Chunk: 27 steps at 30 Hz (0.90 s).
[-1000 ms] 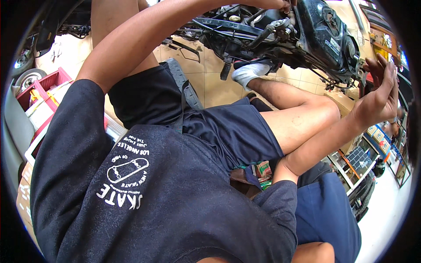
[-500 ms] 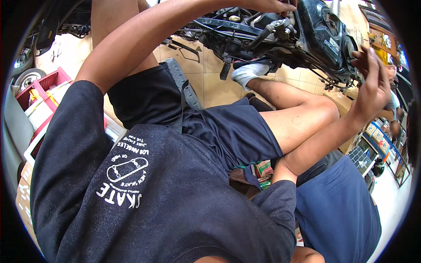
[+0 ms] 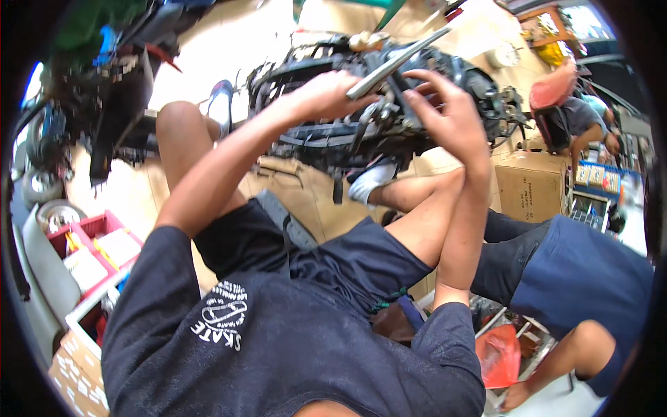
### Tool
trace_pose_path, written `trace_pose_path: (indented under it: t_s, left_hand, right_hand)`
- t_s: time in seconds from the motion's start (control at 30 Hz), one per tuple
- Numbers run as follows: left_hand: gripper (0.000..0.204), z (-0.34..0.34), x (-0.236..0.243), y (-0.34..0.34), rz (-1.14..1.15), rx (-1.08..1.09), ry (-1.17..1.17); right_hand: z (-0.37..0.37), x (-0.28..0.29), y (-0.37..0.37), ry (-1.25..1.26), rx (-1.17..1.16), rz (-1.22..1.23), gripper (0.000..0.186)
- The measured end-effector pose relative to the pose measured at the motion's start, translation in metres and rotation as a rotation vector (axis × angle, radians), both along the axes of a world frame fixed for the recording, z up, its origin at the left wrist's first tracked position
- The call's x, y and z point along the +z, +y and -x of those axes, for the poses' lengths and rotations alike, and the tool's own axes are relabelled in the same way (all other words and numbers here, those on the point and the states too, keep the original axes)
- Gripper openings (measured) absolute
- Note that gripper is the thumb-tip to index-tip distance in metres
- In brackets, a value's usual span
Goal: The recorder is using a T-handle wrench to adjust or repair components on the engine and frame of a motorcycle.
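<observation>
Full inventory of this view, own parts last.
Metal bar: 1, silver, over the motorcycle
Stripped motorcycle: 1, black, upper middle
Wheels: at least 2, grey, left edge
Crate: 1, red, left
Cardboard boxes: at least 2, brown, right and lower left
Plastic item: 1, red, lower right
Other people: at least 2, navy and grey clothing, right
Floor: 1, tan tiles, beneath
Shirt: 1, black, bottom
Shorts: 1 pair, dark, centre
Legs: 2, bare, centre
Left hand: 1, bare, at bar's lower end
Right hand: 1, bare, beside bar
</observation>
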<state>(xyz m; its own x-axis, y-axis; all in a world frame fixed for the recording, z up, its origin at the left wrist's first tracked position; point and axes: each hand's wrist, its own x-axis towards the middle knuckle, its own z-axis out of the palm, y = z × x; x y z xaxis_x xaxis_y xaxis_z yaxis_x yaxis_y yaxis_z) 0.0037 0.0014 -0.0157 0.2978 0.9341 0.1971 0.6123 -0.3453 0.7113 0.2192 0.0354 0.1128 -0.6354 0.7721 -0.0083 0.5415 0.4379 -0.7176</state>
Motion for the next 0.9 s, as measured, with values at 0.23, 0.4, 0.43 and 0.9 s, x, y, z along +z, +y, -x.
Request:
trace_pose_path:
  t_s: [0.23, 0.4, 0.43, 0.9]
  left_hand:
    - [0.015, -0.007, 0.013, 0.004, -0.129, -0.105, 0.066]
    - [0.025, 0.000, -0.014, -0.013, 0.018, -0.100, 0.076]
    - [0.026, -0.004, -0.014, -0.016, 0.050, -0.070, 0.055]
    - [0.031, -0.001, -0.049, 0.002, 0.169, -0.096, 0.251]
  right_hand:
    - [0.001, -0.007, 0.012, -0.031, 0.165, -0.260, 0.029]
    - [0.020, -0.019, 0.003, -0.113, 0.277, -0.060, 0.026]
    - [0.020, -0.022, 0.002, -0.118, 0.261, -0.110, 0.026]
    - [0.018, -0.024, 0.009, -0.062, 0.244, -0.091, 0.023]
